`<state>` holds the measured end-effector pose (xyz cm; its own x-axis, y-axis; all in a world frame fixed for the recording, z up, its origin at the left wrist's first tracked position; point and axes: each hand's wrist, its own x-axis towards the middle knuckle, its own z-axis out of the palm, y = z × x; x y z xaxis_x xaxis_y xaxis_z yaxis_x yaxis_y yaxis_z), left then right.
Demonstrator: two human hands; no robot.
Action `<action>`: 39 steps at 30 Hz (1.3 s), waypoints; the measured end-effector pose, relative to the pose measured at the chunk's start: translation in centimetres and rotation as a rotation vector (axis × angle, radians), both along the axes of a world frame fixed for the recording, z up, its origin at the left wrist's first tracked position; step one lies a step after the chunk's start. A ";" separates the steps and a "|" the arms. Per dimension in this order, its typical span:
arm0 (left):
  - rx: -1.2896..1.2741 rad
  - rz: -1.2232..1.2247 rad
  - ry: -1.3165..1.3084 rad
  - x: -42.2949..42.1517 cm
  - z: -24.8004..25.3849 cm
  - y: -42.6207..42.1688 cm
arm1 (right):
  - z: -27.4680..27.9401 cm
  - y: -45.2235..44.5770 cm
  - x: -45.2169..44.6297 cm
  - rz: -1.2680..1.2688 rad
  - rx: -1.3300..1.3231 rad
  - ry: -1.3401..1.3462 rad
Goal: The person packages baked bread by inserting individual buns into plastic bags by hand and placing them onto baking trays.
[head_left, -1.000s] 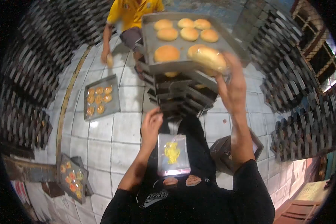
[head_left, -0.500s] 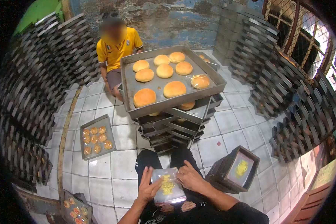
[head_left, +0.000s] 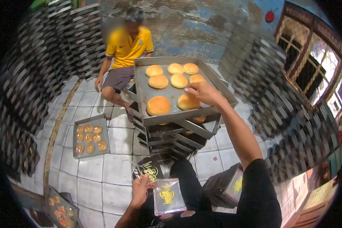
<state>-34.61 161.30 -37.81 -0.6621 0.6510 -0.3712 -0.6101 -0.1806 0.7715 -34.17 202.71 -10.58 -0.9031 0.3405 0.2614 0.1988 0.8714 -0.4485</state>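
My left hand (head_left: pixel 140 188) is closed on the edge of a clear plastic bag (head_left: pixel 150 171) with yellow print, held above my left thigh. A stack of similar printed bags (head_left: pixel 170 197) lies on my lap beside it. My right hand (head_left: pixel 204 93) reaches over the right side of a metal tray (head_left: pixel 152 121), its fingers stretched toward the buns and partly hidden. Just under it sits a golden bun (head_left: pixel 187 102); another bun (head_left: pixel 197 78) lies behind it. Several more unwrapped buns (head_left: pixel 158 105) rest on the tray. The bun in clear wrap is now hidden behind my right hand.
Below the tray stands a criss-cross stack of metal trays (head_left: pixel 167 144). A tray of wrapped buns (head_left: pixel 91 154) lies on the tiles at left, another tray (head_left: pixel 60 212) lower left. A box with printed bags (head_left: pixel 224 186) stands right. A person in yellow (head_left: pixel 131 49) sits behind.
My right hand has left the bag stack and moved up and forward over the tray. My left hand has shifted left with one bag. The view has shifted slightly.
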 end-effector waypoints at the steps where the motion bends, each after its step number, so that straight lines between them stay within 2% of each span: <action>1: -0.009 -0.010 0.037 0.2 -0.3 -0.2 | -2.2 2.5 -1.7 -0.077 0.109 -0.231; 2: -0.021 -0.018 0.075 0.3 -0.6 -0.4 | -3.1 3.8 -3.0 -0.154 0.224 -0.457; 6: -0.033 0.112 0.105 0.1 -0.4 -0.9 | 1.1 -1.5 -1.3 -0.162 0.170 -0.467; 7: -0.018 0.158 0.024 -0.1 0.3 -0.4 | 0.5 -2.1 -0.5 -0.062 0.121 -0.276; 8: 0.000 0.139 0.022 -0.8 -1.5 0.0 | -0.3 -2.9 0.9 0.028 0.054 -0.089; 10: 0.074 0.133 -0.035 -1.7 0.6 1.2 | 0.3 -4.1 1.7 -0.019 -0.074 -0.212; 11: 0.124 0.139 -0.097 -2.6 -1.4 1.4 | 0.2 -4.2 2.2 -0.036 -0.168 -0.137; 12: 0.144 0.127 -0.128 -3.1 1.8 2.1 | 0.2 -4.8 2.5 -0.052 -0.257 -0.061; 14: 0.177 0.194 -0.222 -4.7 2.4 3.2 | 1.1 -9.8 4.7 0.136 -0.477 0.268; 15: 0.227 0.226 -0.269 -5.4 1.6 3.9 | -0.1 -12.7 5.9 0.133 -0.573 0.354; 17: 0.214 0.264 -0.310 -6.5 0.7 5.2 | -4.7 -18.3 8.4 0.150 -0.663 0.252; 18: 0.190 0.287 -0.355 -7.1 0.2 6.0 | -7.9 -21.1 9.2 0.224 -0.461 0.296; 19: 0.244 0.217 -0.432 -7.6 -1.0 6.6 | -10.7 -23.3 9.9 0.281 -0.366 0.283; 20: 0.174 0.255 -0.405 -6.7 1.7 7.1 | -13.2 -24.5 10.6 0.355 -0.245 0.305; 21: 0.227 0.223 -0.391 -6.3 2.3 7.5 | -15.4 -24.4 11.0 0.359 -0.101 0.296; 22: 0.277 0.189 -0.381 -5.7 2.8 7.8 | -17.4 -23.8 10.9 0.351 -0.111 0.295; 23: 0.199 0.125 -0.349 -4.5 5.8 7.5 | -19.1 -22.8 10.8 0.226 -0.024 0.387; 24: 0.196 0.120 -0.353 -4.1 6.2 7.5 | -18.7 -22.4 10.5 0.103 0.070 0.476; 26: 0.263 -0.091 -0.341 -3.6 6.7 7.3 | -18.0 -22.7 10.9 0.108 0.048 0.497; 28: 0.197 -0.155 -0.345 -2.2 7.6 6.7 | -16.4 -23.9 10.5 0.094 0.163 0.438; 30: 0.215 -0.069 -0.351 -1.3 6.9 6.2 | -17.3 -25.1 9.9 0.069 0.129 0.390; 31: 0.342 0.099 -0.421 -2.0 4.9 6.0 | -17.9 -26.1 9.6 0.107 -0.007 0.361; 32: 0.348 -0.050 -0.453 -3.6 3.0 5.3 | -18.8 -27.1 9.5 0.149 -0.147 0.335; 33: 0.361 -0.017 -0.481 -4.1 1.8 4.7 | -21.6 -28.1 9.8 0.213 -0.209 0.198; 34: 0.376 0.013 -0.510 -4.2 1.6 4.1 | -21.9 -28.4 9.5 0.213 -0.223 0.209; 35: 0.367 0.010 -0.500 -3.3 1.1 4.1 | -22.1 -28.4 9.3 0.212 -0.118 0.223; 36: 0.321 0.082 -0.390 -1.0 1.8 4.7 | -22.3 -28.3 9.3 0.210 -0.011 0.229; 37: 0.276 0.158 -0.285 0.5 2.4 4.9 | -22.1 -27.6 9.1 0.200 -0.013 0.241; 39: 0.364 0.166 -0.293 0.2 3.3 4.6 | -21.0 -27.1 9.1 0.246 -0.044 0.212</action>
<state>-34.44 165.85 -34.52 -0.6701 0.6671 -0.3256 -0.7317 -0.5197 0.4410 -25.05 175.62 -31.57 -0.8868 0.1342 0.4423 -0.1168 0.8607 -0.4955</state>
